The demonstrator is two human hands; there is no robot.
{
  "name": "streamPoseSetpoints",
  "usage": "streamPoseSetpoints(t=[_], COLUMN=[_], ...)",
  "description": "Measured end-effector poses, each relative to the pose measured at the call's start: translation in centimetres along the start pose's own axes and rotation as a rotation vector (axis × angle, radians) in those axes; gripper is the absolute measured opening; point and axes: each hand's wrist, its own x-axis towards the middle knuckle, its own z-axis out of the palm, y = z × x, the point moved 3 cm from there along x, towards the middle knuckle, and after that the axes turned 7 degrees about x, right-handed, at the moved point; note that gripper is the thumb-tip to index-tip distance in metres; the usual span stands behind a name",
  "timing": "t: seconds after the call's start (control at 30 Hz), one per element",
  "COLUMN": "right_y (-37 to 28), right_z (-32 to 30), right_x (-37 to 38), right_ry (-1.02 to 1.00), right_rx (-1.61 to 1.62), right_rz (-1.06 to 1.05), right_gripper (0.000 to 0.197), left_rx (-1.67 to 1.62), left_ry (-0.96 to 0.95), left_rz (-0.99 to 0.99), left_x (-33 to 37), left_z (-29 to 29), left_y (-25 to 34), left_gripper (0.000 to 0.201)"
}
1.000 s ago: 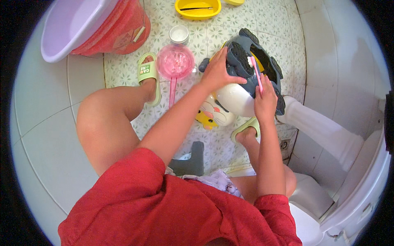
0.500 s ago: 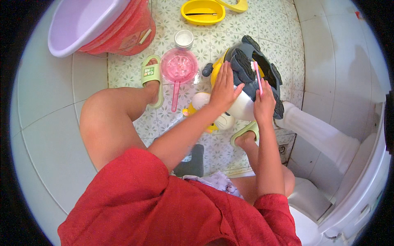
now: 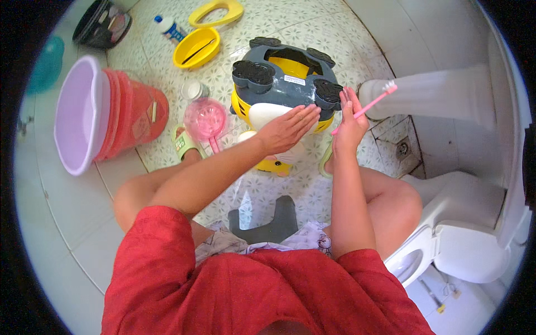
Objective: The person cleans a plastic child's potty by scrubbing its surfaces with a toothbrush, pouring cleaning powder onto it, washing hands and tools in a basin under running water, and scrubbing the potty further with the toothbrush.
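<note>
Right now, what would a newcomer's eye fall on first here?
Probably the dark grey and yellow paw-footed object, upper middle, its underside turned up. Next, the pink toothbrush in the right hand, right of the object. Then the lavender basin at left, beside the red bucket.

You wear a red shirt (image 3: 262,296) with short sleeves (image 3: 146,237). Just beyond the shirt shows your pale printed garment (image 3: 304,235); farther from it, light green slippers (image 3: 184,142).

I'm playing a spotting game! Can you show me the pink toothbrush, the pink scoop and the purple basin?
Pink toothbrush (image 3: 373,103): head view, on the handle, below the bristles.
Pink scoop (image 3: 205,119): head view, on its round bowl.
Purple basin (image 3: 77,114): head view, on its inside.
</note>
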Motion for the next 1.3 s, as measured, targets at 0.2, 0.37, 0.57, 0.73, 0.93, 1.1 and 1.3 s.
streamPoseSetpoints(t=[0.2, 0.37, 0.57, 0.73, 0.93, 1.1, 1.3], right_y=[1.5, 1.7, 1.4, 2.8, 3.7, 4.3, 5.9], right_z=[-3.2, -1.6, 1.2, 1.2, 1.3, 0.0, -0.6], right_x=[5.6, 6.3, 4.2, 3.8, 2.6, 2.2, 2.0], right_ry=[-0.020, -0.247, -0.463, -0.525, -0.520, -0.334, 0.017], right_rx=[-0.376, -0.702, -0.928, -0.900, -0.752, -0.701, -0.625], right_rz=[0.008, 0.233, -0.118, -0.321, -0.290, -0.283, 0.038], right_gripper=[0.030, 0.025, 0.016, 0.017, 0.020, 0.036, 0.042], left_rx=[-0.044, 0.130, 0.017, -0.356, 0.070, -0.371, -0.315], left_ry=[-0.055, -0.241, -0.537, -0.663, -0.385, -0.161, -0.134], left_rz=[0.285, 0.384, 0.107, -0.228, 0.361, 0.023, -0.231], left_x=[2.4, 5.3, 12.5, 10.2, 2.1, -1.4, 0.9], left_z=[0.0, 1.3, 4.2, 4.1, 1.7, -3.9, -2.5], left_y=[0.6, 3.2, 4.2, 3.4, 1.7, -3.1, -6.5], left_gripper=[0.056, 0.057, 0.045, 0.043, 0.044, 0.050, 0.078])
